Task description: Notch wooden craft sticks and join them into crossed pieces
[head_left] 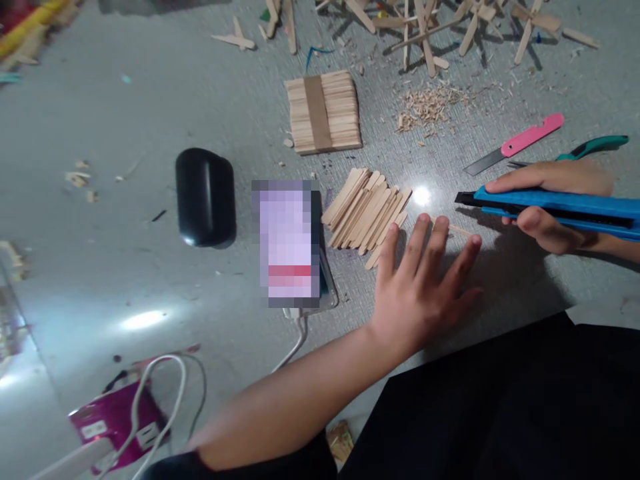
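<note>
My left hand (pixel 417 287) lies on the grey surface with its fingers spread, palm down. Under its fingertips a thin wooden stick (pixel 459 230) shows in part. Just to the left of those fingers is a pile of loose popsicle sticks (pixel 365 210), laid mostly side by side. My right hand (pixel 550 207) is wrapped round a blue utility knife (pixel 565 203), whose short dark blade points left toward the left hand without touching it. Beyond the right hand lie a pink folding knife (pixel 533 135) with its blade out and green-handled pliers (pixel 595 145), partly hidden by the hand.
A banded bundle of popsicle sticks (pixel 340 110) lies farther back, beside wood shavings (pixel 430 107). Joined sticks (pixel 425 33) crowd the far edge. Left are a blurred-out phone (pixel 287 240) on a white cable (pixel 301 333), a black case (pixel 205 197) and a purple power block (pixel 125 417).
</note>
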A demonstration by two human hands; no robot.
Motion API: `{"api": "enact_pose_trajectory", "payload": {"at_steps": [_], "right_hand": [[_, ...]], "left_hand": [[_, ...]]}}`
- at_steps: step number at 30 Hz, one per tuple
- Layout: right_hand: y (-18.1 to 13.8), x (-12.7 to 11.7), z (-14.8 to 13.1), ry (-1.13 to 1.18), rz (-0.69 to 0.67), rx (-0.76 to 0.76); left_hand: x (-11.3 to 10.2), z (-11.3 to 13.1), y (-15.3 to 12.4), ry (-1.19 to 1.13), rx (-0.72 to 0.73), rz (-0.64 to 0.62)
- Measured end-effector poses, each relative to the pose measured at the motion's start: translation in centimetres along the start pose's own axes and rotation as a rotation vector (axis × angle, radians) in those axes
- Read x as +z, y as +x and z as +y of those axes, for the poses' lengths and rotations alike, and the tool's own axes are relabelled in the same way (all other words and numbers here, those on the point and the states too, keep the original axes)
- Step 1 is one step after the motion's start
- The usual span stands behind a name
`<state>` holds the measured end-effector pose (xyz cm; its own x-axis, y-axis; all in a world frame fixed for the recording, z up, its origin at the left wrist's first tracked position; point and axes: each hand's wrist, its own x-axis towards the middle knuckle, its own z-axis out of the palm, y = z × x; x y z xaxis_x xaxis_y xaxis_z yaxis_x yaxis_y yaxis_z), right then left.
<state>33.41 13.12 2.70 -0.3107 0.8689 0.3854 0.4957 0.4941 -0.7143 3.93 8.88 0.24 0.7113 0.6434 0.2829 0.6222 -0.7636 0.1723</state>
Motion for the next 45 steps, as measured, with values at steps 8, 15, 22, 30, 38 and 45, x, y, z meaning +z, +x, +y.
{"api": "enact_pose_trajectory", "payload": {"at_steps": [8, 15, 22, 30, 38, 45], "right_hand": [[0.2, 0.4, 0.3, -0.061, -0.046, -0.088], [0.0, 0.3, 0.9, -0.109, -0.168, -0.267], [0.1, 0.2, 1.8, -0.07, -0.306, -0.325], [0.0, 0.2, 1.9, -0.02, -0.289, -0.32], [-0.3, 0.1, 1.6, -0.109, -0.302, -0.099], [-0.3, -0.1, 1.4, -0.127, -0.312, -0.056]], "left_hand": [[0.5, -0.1, 0.1, -0.037, -0.011, 0.138], [0.7, -0.8, 0.5, -0.16, -0.071, -0.023], [0.5, -1.5, 1.0, -0.31, -0.09, -0.065], [0.5, -1.4, 1.2, -0.265, -0.131, 0.084], [0.2, -0.6, 1.1, -0.139, 0.057, 0.188], [0.2, -0.6, 1.1, -0.163, 0.05, 0.155]]}}
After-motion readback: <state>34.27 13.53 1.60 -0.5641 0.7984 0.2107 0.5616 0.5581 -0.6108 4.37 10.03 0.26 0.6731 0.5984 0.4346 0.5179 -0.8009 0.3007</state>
